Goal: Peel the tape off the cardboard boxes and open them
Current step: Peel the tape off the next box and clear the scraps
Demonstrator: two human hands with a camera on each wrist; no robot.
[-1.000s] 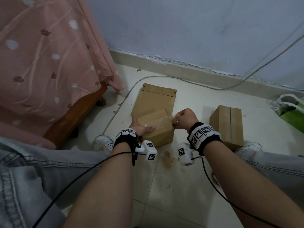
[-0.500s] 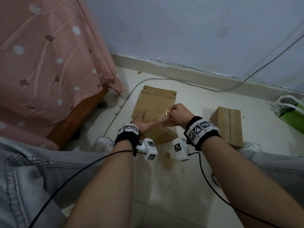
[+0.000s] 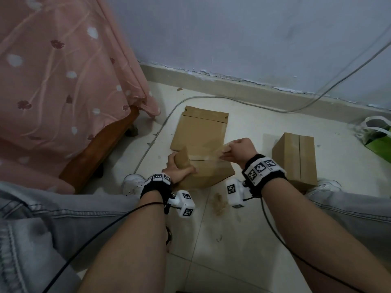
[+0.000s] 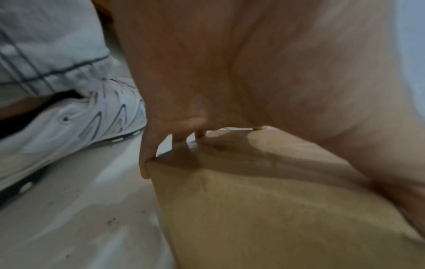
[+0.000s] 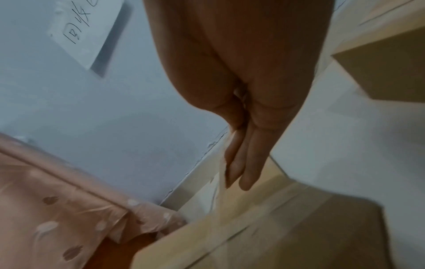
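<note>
Centrally, on the pale tiled floor: one small cardboard box, between the seated person's feet, its near lower corner toward the camera and its long axis running from lower left to upper right in the head view; a seam line crosses its top face. Left hand: fingers and thumb wrapped round the box's left end, fingertips hooked over the far edge in the left wrist view. Right hand: fingers curled, pinching one end of a strip of clear tape at the box's upper right; the strip stretches leftward and down from the pinch to the box top, partly lifted off the cardboard. Right wrist view: two fingers pressed together over the translucent strip; picture blurred, thumb not clear. Item two: flattened cardboard piece, lying on the floor just behind the held box, long axis toward the wall. Item three: second cardboard box, closed, standing to the right near the right wrist, well apart from the first, its top seam running toward the wall. Surroundings: pink patterned bedcover at left, grey cable along the floor, green bag at far right, white shoe beside the left hand.
</note>
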